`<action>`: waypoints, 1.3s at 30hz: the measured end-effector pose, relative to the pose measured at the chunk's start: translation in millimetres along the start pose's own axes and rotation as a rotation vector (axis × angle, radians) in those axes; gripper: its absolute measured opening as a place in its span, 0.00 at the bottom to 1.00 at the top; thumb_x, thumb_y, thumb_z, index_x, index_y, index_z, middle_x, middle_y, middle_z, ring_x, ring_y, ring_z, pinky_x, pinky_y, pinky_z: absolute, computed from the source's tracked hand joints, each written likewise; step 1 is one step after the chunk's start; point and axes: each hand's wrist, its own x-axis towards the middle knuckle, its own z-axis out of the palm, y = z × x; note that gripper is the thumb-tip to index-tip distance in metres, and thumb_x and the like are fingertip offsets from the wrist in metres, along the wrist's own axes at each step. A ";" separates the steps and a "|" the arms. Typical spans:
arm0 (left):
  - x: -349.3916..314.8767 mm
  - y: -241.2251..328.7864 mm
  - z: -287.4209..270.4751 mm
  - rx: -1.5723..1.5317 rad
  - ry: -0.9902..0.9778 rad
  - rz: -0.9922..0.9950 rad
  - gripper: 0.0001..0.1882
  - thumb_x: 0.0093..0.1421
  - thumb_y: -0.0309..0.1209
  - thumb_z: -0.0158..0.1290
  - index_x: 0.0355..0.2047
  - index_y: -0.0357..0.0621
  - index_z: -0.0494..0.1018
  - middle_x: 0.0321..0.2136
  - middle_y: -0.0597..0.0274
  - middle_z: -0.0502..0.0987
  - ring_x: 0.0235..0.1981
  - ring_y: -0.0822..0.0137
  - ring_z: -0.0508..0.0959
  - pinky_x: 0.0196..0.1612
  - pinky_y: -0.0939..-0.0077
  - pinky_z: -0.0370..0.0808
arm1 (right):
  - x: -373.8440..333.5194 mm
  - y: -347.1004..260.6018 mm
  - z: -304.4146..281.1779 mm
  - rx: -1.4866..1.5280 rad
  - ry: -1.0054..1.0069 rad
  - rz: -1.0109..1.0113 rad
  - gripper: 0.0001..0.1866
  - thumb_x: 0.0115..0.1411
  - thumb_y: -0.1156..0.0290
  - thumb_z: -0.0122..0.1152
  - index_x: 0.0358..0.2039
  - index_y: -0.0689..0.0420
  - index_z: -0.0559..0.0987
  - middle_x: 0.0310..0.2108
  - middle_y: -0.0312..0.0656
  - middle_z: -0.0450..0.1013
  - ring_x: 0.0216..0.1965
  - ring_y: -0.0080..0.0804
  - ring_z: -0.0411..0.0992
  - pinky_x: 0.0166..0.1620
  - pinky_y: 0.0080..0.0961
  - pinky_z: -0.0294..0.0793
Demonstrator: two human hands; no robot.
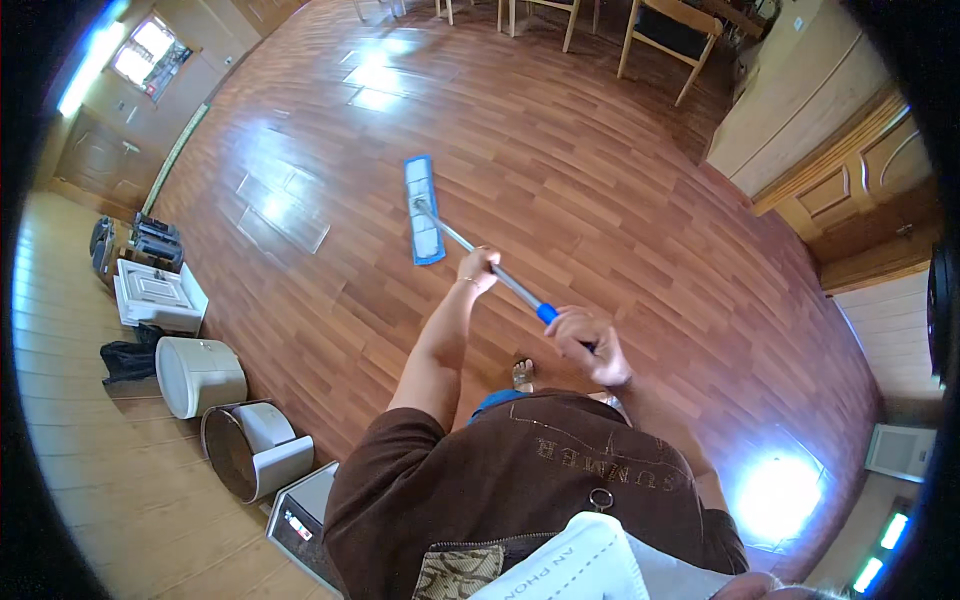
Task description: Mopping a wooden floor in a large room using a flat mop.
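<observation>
A flat mop (424,218) with a blue-edged rectangular head lies on the wood-patterned floor ahead of me. Its silver pole slopes back toward my body, with a blue collar partway along. My left hand (478,270) is wrapped round the pole nearer the mop head. Just past the blue collar, my right hand (588,343) grips the upper end of the pole; that end is mostly covered by the fingers.
Along the left wall stand a white cabinet (160,297), a round white stool-like unit (203,377) and an open curved one (256,450). Chairs (668,42) stand at the far right. A wooden door (850,190) is on the right. Light glares off the floor (560,190).
</observation>
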 end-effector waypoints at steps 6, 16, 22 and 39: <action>-61.4 -10.0 -38.5 0.067 0.034 -0.151 0.08 0.42 0.28 0.56 0.15 0.47 0.66 0.22 0.56 0.72 0.30 0.51 0.74 0.28 0.59 0.71 | 0.3 7.5 22.9 0.096 -0.144 0.022 0.08 0.55 0.73 0.60 0.21 0.60 0.75 0.24 0.42 0.73 0.32 0.35 0.71 0.53 0.39 0.63; -140.1 113.1 -28.9 -0.027 -0.021 -0.077 0.09 0.42 0.32 0.55 0.16 0.48 0.66 0.19 0.56 0.73 0.29 0.49 0.75 0.29 0.55 0.71 | -99.2 -78.5 -10.8 0.086 0.021 0.225 0.08 0.56 0.77 0.58 0.21 0.64 0.76 0.23 0.42 0.74 0.34 0.35 0.72 0.53 0.39 0.66; -156.0 216.0 7.0 -0.145 -0.169 0.083 0.08 0.43 0.31 0.53 0.18 0.48 0.64 0.16 0.56 0.70 0.26 0.49 0.73 0.27 0.57 0.68 | -191.7 -147.2 -46.9 0.040 0.198 0.244 0.09 0.51 0.76 0.59 0.15 0.60 0.74 0.18 0.39 0.71 0.30 0.34 0.73 0.51 0.42 0.66; -189.9 517.5 89.9 -0.227 -0.734 0.587 0.09 0.47 0.38 0.53 0.17 0.49 0.70 0.20 0.54 0.75 0.26 0.48 0.77 0.27 0.53 0.73 | -400.8 -318.2 -100.7 -0.754 0.476 -0.241 0.17 0.58 0.59 0.54 0.17 0.56 0.73 0.12 0.37 0.69 0.17 0.33 0.74 0.25 0.32 0.77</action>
